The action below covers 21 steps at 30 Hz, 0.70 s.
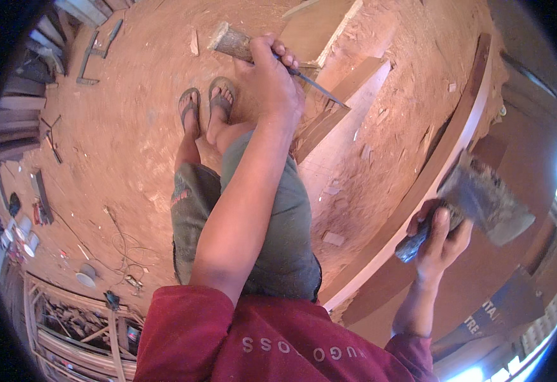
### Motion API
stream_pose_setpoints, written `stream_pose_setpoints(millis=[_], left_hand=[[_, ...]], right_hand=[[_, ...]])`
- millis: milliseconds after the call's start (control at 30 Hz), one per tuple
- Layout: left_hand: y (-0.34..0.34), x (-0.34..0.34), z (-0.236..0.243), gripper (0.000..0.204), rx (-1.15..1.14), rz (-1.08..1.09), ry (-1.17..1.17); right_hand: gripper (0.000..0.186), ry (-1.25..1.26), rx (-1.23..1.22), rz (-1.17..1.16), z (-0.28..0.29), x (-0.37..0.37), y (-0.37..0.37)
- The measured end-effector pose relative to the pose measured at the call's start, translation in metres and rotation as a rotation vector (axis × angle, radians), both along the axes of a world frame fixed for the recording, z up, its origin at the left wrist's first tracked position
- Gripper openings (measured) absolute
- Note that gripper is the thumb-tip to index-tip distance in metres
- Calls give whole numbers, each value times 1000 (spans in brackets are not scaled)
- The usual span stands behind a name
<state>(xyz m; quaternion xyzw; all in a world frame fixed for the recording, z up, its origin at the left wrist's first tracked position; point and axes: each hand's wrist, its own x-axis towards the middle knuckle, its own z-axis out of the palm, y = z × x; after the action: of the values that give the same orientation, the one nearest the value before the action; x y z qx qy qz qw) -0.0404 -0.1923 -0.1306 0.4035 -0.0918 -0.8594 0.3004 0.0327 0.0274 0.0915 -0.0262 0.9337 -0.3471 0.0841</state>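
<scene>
My left hand [271,76] is closed round the wooden handle of a chisel [232,42], the handle's butt sticking out to the left. Its thin dark blade slants down to the right, and the tip meets the top face of a wooden plank [337,113] beside my legs. Further right and nearer to me, my right hand [442,245] grips the short handle of a mallet [491,200]. The mallet's broad, worn block head is raised, apart from the chisel. Its handle end looks dark and bluish.
A long beam [412,204] runs along my right side. Beyond the plank lies a flat wooden panel [320,28]. On the sandy floor lie a frame saw [97,51], a wire [125,245] and wood chips. Boards [20,118] are stacked at the left; a wooden rack [75,331] stands lower left.
</scene>
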Motion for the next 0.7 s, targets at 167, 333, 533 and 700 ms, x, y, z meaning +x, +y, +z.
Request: stream_pose_setpoints(millis=[167,333,533,700], left_hand=[[14,4,-18,12,138,53,-134],[22,2,-25,14,127,89,-176],[40,7,-59,10,263,246,-215],[39,8,-53,12,255,275,-243]], right_hand=[[22,30,197,277,-3,-78,-54],[23,66,497,707,-4,-140,-127],[32,-81,674,1195,-22,-145,-253],[37,24,648,1526,-33,-129,-323]])
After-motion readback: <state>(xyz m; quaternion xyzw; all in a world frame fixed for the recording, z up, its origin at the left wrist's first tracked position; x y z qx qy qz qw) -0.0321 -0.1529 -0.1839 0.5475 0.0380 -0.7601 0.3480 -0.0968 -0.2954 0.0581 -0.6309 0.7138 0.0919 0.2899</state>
